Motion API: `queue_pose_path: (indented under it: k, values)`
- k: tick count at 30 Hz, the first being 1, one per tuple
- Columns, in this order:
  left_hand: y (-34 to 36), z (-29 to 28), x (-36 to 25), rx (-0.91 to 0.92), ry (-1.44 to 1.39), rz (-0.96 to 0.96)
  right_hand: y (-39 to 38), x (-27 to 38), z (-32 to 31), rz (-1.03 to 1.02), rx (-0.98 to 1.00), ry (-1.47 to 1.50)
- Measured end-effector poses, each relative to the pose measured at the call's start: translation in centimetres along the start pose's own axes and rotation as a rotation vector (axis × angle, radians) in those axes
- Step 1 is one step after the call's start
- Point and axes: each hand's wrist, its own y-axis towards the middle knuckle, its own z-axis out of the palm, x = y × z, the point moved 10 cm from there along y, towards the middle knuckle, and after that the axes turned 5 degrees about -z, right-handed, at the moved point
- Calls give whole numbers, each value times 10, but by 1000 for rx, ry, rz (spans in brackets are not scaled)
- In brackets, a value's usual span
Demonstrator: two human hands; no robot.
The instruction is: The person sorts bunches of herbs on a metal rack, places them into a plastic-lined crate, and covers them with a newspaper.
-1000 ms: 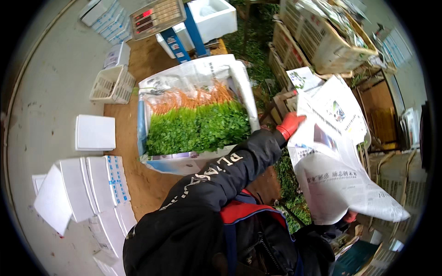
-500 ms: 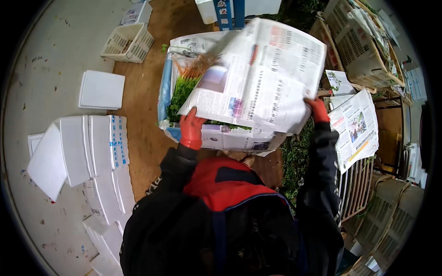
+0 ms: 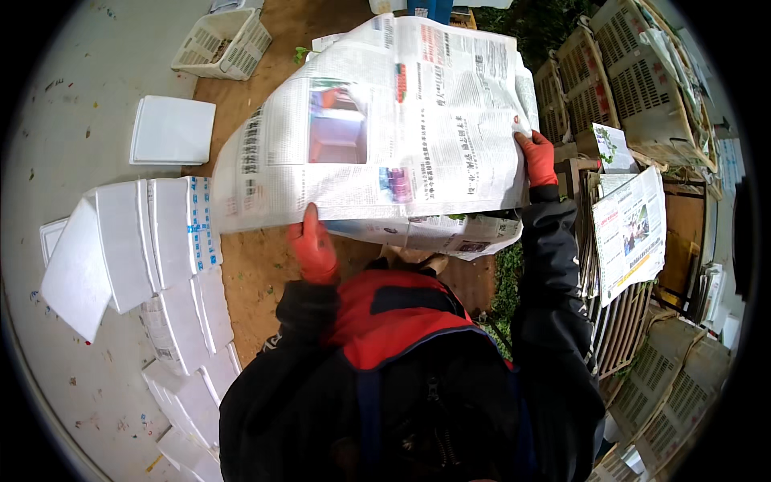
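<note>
My left hand point(image 3: 313, 249), in a red glove, holds the lower edge of a large sheet of newspaper point(image 3: 434, 104). My right hand point(image 3: 538, 161), also red-gloved, pinches the sheet's right side. The sheet lies spread across the paper-lined box point(image 3: 446, 235), hiding nearly all the greens in it; only small bits of green show at its edges. The sheet's left part reaches out past the box over the wooden floor. My dark sleeves come up from the lower edge.
White foam pieces point(image 3: 120, 241) and a white lid point(image 3: 172, 128) line the left, with a plastic basket point(image 3: 225, 48) beyond. Plastic crates point(image 3: 634, 88) are stacked at right, near piled newspapers point(image 3: 630, 233) on a slatted rack point(image 3: 622, 337). A blue stand point(image 3: 430, 10) is at the top.
The sheet has swung from the right over the box, covering the greens and extending further left. My right hand has moved up; my left hand came into view and has shifted slightly left and down.
</note>
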Motion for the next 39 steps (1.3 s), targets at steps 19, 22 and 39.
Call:
queue_pose_path:
  k: [19, 22, 39]
  values:
    - [39, 150, -29, 615, 482, 213, -60, 98, 104, -705, 136, -959]
    - [66, 201, 29, 626, 930, 517, -45, 33, 135, -518, 258, -1291]
    - [269, 171, 84, 167, 813, 374, -34, -54, 94, -346, 216, -1035]
